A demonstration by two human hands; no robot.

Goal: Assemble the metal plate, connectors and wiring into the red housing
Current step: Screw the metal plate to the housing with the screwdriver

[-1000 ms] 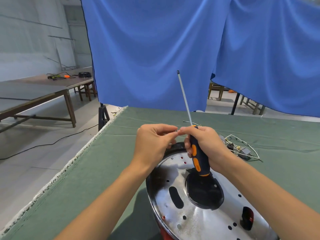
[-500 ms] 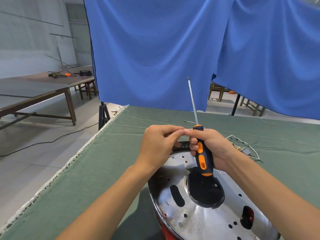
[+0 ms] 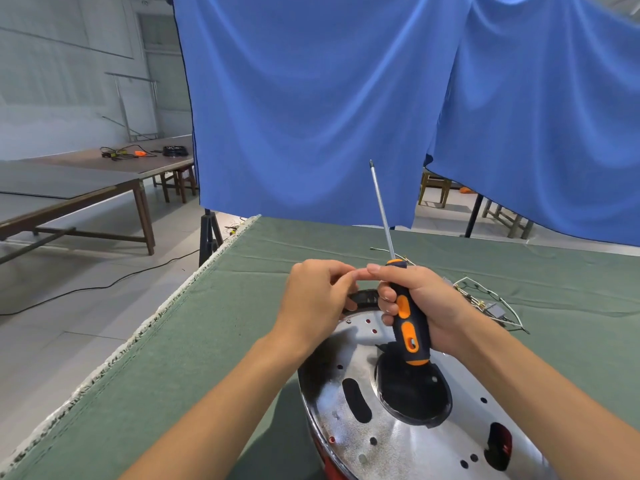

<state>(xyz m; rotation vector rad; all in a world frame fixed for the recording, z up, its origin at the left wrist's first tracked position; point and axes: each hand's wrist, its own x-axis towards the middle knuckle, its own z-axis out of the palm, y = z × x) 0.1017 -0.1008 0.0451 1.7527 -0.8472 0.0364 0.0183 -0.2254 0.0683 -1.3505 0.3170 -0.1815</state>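
A shiny round metal plate with several holes and a black central opening lies on the red housing, of which only a sliver shows at the bottom. My right hand grips a screwdriver by its black and orange handle, shaft pointing up and away. My left hand is curled just left of it, fingertips touching the right thumb; whether it pinches something small is hidden. A bundle of wiring with connectors lies on the cloth behind my right hand.
The work sits on a table covered with green cloth, whose left edge runs diagonally. Blue curtains hang behind the table. Wooden tables with cables stand at the far left, and a cable crosses the floor.
Both hands have shifted slightly right and up together. The screwdriver shaft now stands more upright, and my left fingertips stay against the right thumb.
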